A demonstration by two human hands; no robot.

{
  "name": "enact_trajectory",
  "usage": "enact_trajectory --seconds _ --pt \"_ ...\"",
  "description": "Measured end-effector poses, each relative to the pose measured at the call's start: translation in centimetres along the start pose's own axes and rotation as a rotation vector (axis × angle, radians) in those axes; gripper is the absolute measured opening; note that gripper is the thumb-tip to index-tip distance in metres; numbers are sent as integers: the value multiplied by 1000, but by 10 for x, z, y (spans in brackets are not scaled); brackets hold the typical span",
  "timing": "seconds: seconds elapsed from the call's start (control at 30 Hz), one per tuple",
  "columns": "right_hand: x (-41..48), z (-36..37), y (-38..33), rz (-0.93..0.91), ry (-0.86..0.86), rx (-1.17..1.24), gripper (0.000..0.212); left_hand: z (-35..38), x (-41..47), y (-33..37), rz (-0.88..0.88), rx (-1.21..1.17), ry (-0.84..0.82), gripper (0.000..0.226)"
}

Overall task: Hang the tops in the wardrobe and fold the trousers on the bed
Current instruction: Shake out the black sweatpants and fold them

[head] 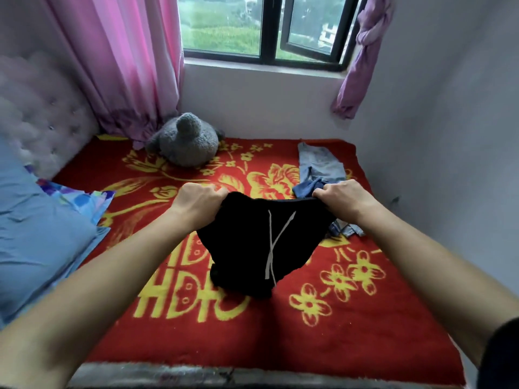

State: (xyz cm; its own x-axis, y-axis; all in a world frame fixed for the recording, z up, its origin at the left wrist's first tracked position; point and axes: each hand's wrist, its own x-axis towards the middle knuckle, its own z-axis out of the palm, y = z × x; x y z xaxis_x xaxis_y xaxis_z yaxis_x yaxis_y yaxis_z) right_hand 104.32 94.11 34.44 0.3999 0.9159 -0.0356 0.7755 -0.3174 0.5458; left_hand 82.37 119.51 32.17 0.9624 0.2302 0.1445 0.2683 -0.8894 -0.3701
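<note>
From the head camera, both arms reached forward over the bed (351, 341), which was covered by a red blanket with yellow flowers. The left hand (196, 200) was curled into a fist around the left end of the waistband of a pair of black trousers (241, 248). The right hand (344, 196) pinched the right end of the same waistband with bent fingers. The waistband was stretched between the two hands above the blanket, near the middle of the bed. The rest of the black cloth hung down and lay bunched on the blanket closer to the camera. Two white drawstrings (271, 242) dangled from the waistband and crossed over the front of the cloth.

Just beyond the right hand, a pair of light blue jeans (320, 165) lay crumpled on the blanket near the wall. A grey plush toy (185, 143) sat at the far side of the bed, under the window (261, 26) and beside a pink curtain (120, 68). A blue pillow (36, 234) lay at the left edge, next to a padded headboard (39, 108). A purple curtain (362, 54) hung knotted at the right of the window.
</note>
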Motion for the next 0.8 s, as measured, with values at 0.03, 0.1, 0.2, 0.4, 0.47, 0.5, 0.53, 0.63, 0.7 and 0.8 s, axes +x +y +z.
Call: enact_trajectory --seconds 0.03,0.1,0.2,0.4,0.47,0.5,0.53,0.63,0.7,0.8 --pt "-4 -9 1 17 29 0 25 -10 -2 -6 -10 1 26 23" --pt "-12 -29 9 65 137 15 29 -35 -4 -22 -55 3 86 19" --pt "-25 -72 28 142 359 69 24 -91 -11 -49 -107 19 213 20" --pt "-48 -165 54 269 629 92 43 -198 -12 -90 -198 120 375 30" --pt "-54 -189 59 256 676 71 58 -220 -20 -102 -202 160 445 27" --pt "-55 -199 63 253 697 64 66 -229 -25 -108 -197 169 480 24" --pt "-57 -209 69 254 718 59 72 -236 -29 -114 -187 175 518 21" --pt "-62 -233 89 256 804 38 67 -252 -34 -134 -171 209 640 18" --pt "-64 -246 100 271 862 47 62 -256 -30 -151 -193 209 703 18" --pt "-51 -257 111 332 870 81 64 -253 -19 -176 -188 227 778 18"
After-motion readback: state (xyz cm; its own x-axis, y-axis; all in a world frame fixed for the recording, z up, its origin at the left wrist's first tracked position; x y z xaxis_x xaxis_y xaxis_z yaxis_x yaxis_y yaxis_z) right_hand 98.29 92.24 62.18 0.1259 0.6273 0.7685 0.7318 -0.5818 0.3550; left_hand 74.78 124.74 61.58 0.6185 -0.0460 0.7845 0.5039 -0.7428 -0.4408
